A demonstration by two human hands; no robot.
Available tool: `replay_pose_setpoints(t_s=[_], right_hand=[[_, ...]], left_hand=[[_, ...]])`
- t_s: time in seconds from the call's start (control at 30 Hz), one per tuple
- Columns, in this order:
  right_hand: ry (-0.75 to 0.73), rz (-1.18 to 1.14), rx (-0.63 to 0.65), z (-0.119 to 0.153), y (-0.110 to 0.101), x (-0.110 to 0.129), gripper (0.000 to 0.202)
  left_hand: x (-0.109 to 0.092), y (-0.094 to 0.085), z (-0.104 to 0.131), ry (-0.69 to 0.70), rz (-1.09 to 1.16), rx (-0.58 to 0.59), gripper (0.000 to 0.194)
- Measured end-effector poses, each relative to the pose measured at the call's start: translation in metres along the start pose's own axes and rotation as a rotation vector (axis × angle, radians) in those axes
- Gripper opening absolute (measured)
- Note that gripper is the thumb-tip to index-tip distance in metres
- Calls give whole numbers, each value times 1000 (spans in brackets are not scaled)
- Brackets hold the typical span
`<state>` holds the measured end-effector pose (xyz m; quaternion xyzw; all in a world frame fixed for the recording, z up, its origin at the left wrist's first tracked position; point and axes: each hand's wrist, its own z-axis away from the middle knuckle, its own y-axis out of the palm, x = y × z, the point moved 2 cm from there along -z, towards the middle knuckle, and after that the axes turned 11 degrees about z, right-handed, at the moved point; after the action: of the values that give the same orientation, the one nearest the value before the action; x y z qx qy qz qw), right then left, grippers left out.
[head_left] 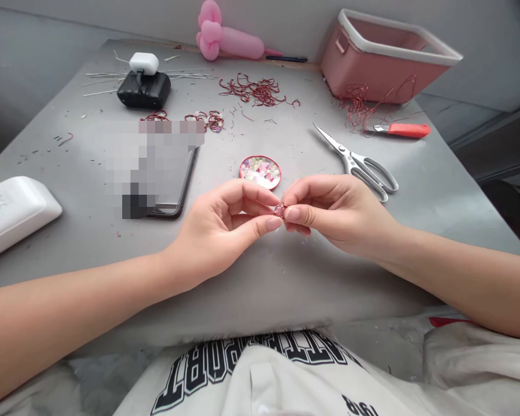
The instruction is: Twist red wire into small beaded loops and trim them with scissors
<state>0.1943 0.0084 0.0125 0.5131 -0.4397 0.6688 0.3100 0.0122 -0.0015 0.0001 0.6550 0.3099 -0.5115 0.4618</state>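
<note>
At the bottom centre of the frame, a pale garment [264, 381] with dark block lettering lies nearest to where I observe. Above it, the left hand [219, 222] and the right hand [346, 211] meet at frame centre. The fingers of both hands are pinched on one small pink beaded piece [279, 211] (its finer detail is too small to read), held above the desk [260, 277].

At the left edge, note a white case [19, 214]. Right of it, a dark phone [173, 185] lies flat, partly obscured by pixelation. Just beyond the hands, a red-rimmed round dish [260, 172] contains pale and pink beads. Right of centre, silver scissors [357, 164] lie with blades toward the upper left. Farther up, a red-handled cutter [405, 130] adjoins a tangle of red wire [357, 107].

In the upper left, a white earbud-style case [144, 63] rests on a black block [144, 89]. Cut red wire pieces [257, 91] lie at upper centre. Beyond them, a pink balloon [238, 43] lies along the far edge; a pink bin [372, 63] with a white rim stands at upper right.
</note>
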Motion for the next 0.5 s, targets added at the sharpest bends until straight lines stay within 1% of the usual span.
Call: replay_pose_setpoints(t_s=[0.13,0.23,0.33,0.5], right_hand=[[-61,-7,29,-3,1,-4,23],[-84,-4,64,-3,-2,-6,22],[-60,-61,100,-3,-5,-11,22],[-9,-107,101,-3,-5,-17,19]], left_hand=[[1,0,1,-13,2,36,14],[2,-1,1,-28,-21,4,13],[3,-2,-1,-30,-31,-10,12],[5,-3,-1,-61,-45,36,9]])
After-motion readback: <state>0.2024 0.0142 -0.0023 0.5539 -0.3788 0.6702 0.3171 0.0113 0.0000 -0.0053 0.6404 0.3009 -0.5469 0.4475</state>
